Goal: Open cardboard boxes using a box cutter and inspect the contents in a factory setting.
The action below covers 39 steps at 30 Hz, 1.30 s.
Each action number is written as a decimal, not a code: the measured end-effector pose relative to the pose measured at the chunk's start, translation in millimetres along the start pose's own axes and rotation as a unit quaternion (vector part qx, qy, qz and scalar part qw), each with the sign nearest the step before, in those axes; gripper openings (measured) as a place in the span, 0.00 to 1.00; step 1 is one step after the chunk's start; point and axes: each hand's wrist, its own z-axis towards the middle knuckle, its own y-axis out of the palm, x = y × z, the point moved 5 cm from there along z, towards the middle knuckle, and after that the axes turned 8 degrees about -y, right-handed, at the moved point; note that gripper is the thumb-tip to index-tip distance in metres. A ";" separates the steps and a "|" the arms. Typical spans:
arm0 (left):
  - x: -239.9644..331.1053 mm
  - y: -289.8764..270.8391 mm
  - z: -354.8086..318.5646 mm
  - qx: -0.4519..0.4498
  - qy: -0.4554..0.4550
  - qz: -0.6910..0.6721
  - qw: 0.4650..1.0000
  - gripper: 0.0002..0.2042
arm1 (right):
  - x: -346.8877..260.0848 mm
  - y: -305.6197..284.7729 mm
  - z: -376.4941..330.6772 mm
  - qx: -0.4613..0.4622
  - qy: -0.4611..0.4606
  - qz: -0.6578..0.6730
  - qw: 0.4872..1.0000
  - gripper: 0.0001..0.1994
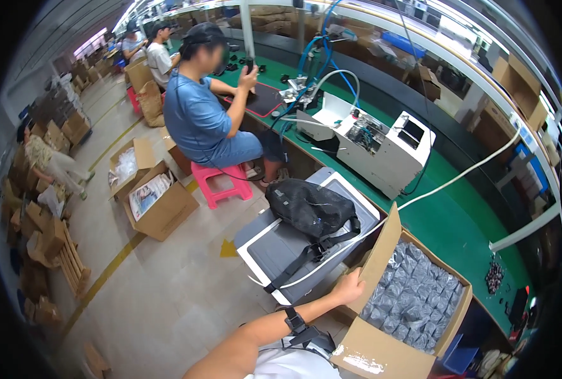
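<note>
A long green table (445, 208) ran along the right, carrying a white machine (388, 148), and a co-worker in a blue shirt (195, 114) sat at it on a pink stool (221, 183). Nearer, a cardboard box (382, 350) full of small grey packets (414, 287) stood open beside a grey bin lid bearing a black bag (309, 205). The left hand (347, 287) gripped the box's raised flap, fingers curled over its edge; the right hand was out of view.
</note>
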 end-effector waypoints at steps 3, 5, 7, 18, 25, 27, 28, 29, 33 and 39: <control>0.3 -4.3 -3.4 0.002 0.018 -0.023 1.000 0.16 | 62.1 -23.0 -53.0 0.046 0.019 -0.272 0.961 0.20; 6.0 2.8 1.1 -0.012 0.020 -0.008 1.000 0.16 | 99.7 -4.8 -76.3 -0.012 0.027 -0.219 0.975 0.21; 7.5 3.3 -1.2 -0.015 0.021 -0.002 1.000 0.16 | 89.7 22.7 -78.5 -0.108 0.034 -0.094 0.989 0.22; 16.6 4.1 -2.6 0.010 0.020 0.007 1.000 0.16 | -153.1 35.1 119.4 -0.184 0.062 0.555 0.809 0.13; 12.3 7.4 -2.9 0.032 -0.010 0.067 0.997 0.20 | -259.6 131.8 240.3 -0.100 0.068 0.537 0.835 0.21; 2.4 1.8 0.5 -0.021 -0.058 0.000 0.998 0.21 | -267.1 132.9 238.1 -0.095 0.073 0.533 0.838 0.22; 2.0 -2.6 -0.1 -0.016 -0.059 -0.006 0.998 0.21 | -270.0 131.5 236.6 -0.089 0.085 0.530 0.839 0.22; 3.0 -4.0 -2.0 -0.020 -0.055 -0.051 0.997 0.22 | -267.4 136.4 238.8 -0.072 0.065 0.543 0.834 0.21; -36.2 7.7 9.3 -0.038 -0.058 -0.141 0.988 0.21 | -264.2 137.4 237.5 -0.080 0.107 0.522 0.842 0.21; -96.0 35.3 18.2 -0.143 -0.129 -0.343 0.920 0.21 | -263.5 134.5 234.0 -0.098 0.164 0.585 0.788 0.18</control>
